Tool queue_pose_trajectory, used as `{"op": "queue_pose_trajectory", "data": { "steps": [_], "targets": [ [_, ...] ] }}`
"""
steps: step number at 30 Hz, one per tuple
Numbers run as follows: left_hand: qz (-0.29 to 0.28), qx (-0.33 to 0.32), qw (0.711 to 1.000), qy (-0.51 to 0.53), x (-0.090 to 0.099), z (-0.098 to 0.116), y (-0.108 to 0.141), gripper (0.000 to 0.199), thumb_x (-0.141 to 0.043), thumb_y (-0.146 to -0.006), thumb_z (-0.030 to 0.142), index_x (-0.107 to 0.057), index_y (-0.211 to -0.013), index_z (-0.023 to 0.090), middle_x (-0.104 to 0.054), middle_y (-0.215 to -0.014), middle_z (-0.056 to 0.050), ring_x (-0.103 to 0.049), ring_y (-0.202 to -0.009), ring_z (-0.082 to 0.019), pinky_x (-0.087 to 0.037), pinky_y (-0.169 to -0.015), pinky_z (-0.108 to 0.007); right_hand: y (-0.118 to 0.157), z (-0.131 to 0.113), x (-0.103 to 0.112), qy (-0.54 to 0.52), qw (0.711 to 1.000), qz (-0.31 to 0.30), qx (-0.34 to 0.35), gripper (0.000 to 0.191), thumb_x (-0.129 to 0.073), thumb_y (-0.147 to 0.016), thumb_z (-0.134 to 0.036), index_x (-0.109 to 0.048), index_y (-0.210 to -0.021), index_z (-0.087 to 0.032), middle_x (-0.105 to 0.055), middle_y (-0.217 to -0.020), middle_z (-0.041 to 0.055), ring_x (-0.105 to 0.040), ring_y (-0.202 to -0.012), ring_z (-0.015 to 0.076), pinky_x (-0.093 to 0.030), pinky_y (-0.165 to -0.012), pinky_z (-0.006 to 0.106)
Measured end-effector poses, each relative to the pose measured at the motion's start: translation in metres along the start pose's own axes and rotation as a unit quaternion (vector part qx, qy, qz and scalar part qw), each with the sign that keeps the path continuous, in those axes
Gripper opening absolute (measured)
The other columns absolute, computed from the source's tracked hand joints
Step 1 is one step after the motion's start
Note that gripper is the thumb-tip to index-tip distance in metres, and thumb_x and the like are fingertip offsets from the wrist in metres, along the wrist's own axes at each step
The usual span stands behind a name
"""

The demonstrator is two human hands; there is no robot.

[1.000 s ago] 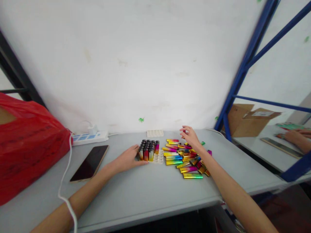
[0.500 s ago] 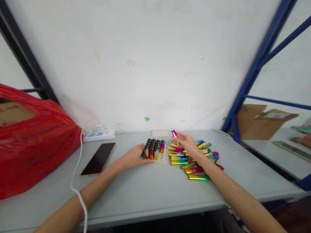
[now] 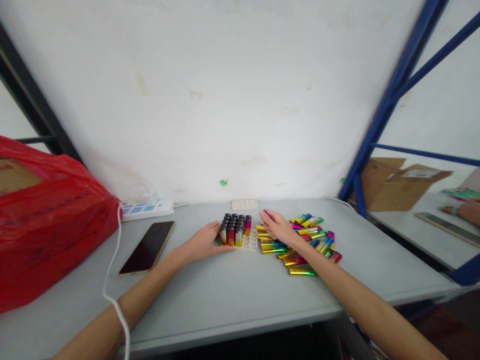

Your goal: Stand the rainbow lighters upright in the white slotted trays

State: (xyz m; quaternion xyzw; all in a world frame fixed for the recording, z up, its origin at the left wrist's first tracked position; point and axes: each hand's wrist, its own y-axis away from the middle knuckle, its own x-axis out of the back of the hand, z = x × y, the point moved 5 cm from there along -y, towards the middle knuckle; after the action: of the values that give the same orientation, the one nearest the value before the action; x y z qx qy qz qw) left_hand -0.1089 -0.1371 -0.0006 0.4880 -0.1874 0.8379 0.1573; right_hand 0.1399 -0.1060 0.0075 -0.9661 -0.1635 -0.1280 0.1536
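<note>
My left hand curves round the left end of a white slotted tray, its thumb along the front edge and its fingers at the back corner. Black-topped lighters stand upright in rows in the tray's left part; bare slots show at its right. My right hand is closed on a purple metallic lighter, mostly hidden by the fingers, just right of the tray. Under and beside that hand lies a loose pile of shiny multicoloured lighters.
A second white tray lies by the wall. At left are a phone, a power strip, a white cable and a red plastic bag. Beyond the blue frame are a cardboard box and another person's hand.
My right hand has come lower and a little left with the purple lighter, its fingers now covering most of it. My left hand stays at the tray. The whole view has shifted slightly.
</note>
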Motion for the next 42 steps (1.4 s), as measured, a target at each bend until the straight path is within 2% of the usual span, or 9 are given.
{"op": "queue_pose_trajectory", "data": {
  "steps": [6, 11, 15, 20, 23, 26, 31, 37, 42],
  "targets": [
    [0.003, 0.0, 1.0, 0.004, 0.003, 0.003, 0.001, 0.068, -0.077, -0.08, 0.072, -0.071, -0.125, 0.022, -0.074, -0.13, -0.012, -0.068, -0.119, -0.036, -0.052, -0.111, -0.045, 0.0, -0.007, 0.005, 0.157, 0.985, 0.046, 0.052, 0.059, -0.044, -0.094, -0.074, -0.034, -0.062, -0.025, -0.033, -0.061, -0.0029, -0.033, -0.061, 0.0134, -0.025, -0.055, 0.028],
    [0.007, 0.005, 1.0, -0.001, 0.003, 0.004, 0.001, 0.067, -0.076, -0.079, 0.074, -0.073, -0.12, 0.02, -0.076, -0.12, -0.011, -0.071, -0.109, -0.035, -0.056, -0.103, -0.044, 0.0, -0.005, 0.008, 0.188, 0.978, 0.075, 0.043, 0.048, -0.043, -0.093, -0.061, -0.037, -0.063, -0.025, -0.037, -0.061, -0.0023, -0.039, -0.062, 0.0146, -0.027, -0.057, 0.029],
    [0.015, 0.005, 1.0, -0.007, 0.003, 0.002, 0.001, 0.07, -0.077, -0.077, 0.076, -0.073, -0.119, 0.019, -0.076, -0.117, -0.012, -0.071, -0.106, -0.036, -0.057, -0.101, -0.044, 0.001, -0.01, 0.008, 0.2, 0.974, 0.079, 0.067, 0.046, -0.043, -0.098, -0.059, -0.041, -0.068, -0.024, -0.046, -0.063, -0.0023, -0.045, -0.064, 0.0156, -0.032, -0.06, 0.028],
    [0.008, -0.011, 1.0, -0.004, 0.002, 0.003, 0.001, 0.066, -0.078, -0.081, 0.068, -0.071, -0.125, 0.019, -0.075, -0.125, -0.013, -0.07, -0.114, -0.036, -0.054, -0.107, -0.045, 0.005, -0.018, 0.001, 0.22, 0.97, 0.029, 0.099, 0.039, -0.041, -0.107, -0.054, -0.048, -0.083, -0.024, -0.057, -0.07, -0.0018, -0.053, -0.066, 0.0169, -0.036, -0.064, 0.028],
    [0.011, -0.014, 1.0, 0.004, 0.001, 0.003, 0.0, 0.065, -0.08, -0.08, 0.065, -0.07, -0.126, 0.02, -0.074, -0.128, -0.012, -0.069, -0.118, -0.036, -0.054, -0.109, -0.045, 0.007, -0.024, -0.005, 0.253, 0.956, -0.017, 0.151, 0.045, -0.04, -0.11, -0.053, -0.049, -0.078, -0.023, -0.061, -0.075, 0.0012, -0.056, -0.072, 0.0178, -0.039, -0.068, 0.029],
    [0.01, -0.012, 1.0, -0.001, 0.0, 0.002, 0.0, 0.064, -0.079, -0.08, 0.067, -0.071, -0.123, 0.021, -0.075, -0.125, -0.012, -0.069, -0.116, -0.036, -0.055, -0.108, -0.045, 0.009, -0.027, -0.008, 0.303, 0.933, -0.027, 0.192, 0.051, -0.042, -0.111, -0.055, -0.049, -0.072, -0.022, -0.059, -0.075, 0.0018, -0.055, -0.072, 0.0177, -0.038, -0.07, 0.03],
    [0.008, -0.018, 1.0, -0.009, 0.0, 0.003, 0.0, 0.064, -0.077, -0.081, 0.068, -0.071, -0.125, 0.021, -0.075, -0.124, -0.012, -0.07, -0.115, -0.035, -0.056, -0.106, -0.044, 0.011, -0.024, -0.008, 0.33, 0.926, -0.018, 0.18, 0.049, -0.047, -0.11, -0.052, -0.052, -0.073, -0.022, -0.059, -0.067, -0.0004, -0.051, -0.063, 0.0162, -0.033, -0.063, 0.029],
    [0.018, -0.018, 1.0, -0.003, 0.001, 0.004, 0.001, 0.066, -0.08, -0.08, 0.066, -0.07, -0.127, 0.021, -0.075, -0.126, -0.013, -0.07, -0.115, -0.036, -0.055, -0.107, -0.044, 0.012, -0.021, -0.018, 0.387, 0.9, -0.083, 0.18, 0.033, -0.056, -0.11, -0.042, -0.061, -0.086, -0.02, -0.069, -0.08, 0.0038, -0.06, -0.071, 0.0179, -0.037, -0.066, 0.028],
    [0.017, -0.022, 1.0, 0.0, 0.0, 0.002, 0.001, 0.065, -0.078, -0.08, 0.07, -0.071, -0.122, 0.021, -0.075, -0.126, -0.011, -0.069, -0.118, -0.034, -0.054, -0.107, -0.041, 0.006, -0.019, -0.02, 0.438, 0.881, -0.067, 0.163, 0.031, -0.067, -0.104, -0.043, -0.065, -0.085, -0.018, -0.072, -0.085, 0.0074, -0.064, -0.077, 0.0203, -0.04, -0.07, 0.029]
  ]
}}
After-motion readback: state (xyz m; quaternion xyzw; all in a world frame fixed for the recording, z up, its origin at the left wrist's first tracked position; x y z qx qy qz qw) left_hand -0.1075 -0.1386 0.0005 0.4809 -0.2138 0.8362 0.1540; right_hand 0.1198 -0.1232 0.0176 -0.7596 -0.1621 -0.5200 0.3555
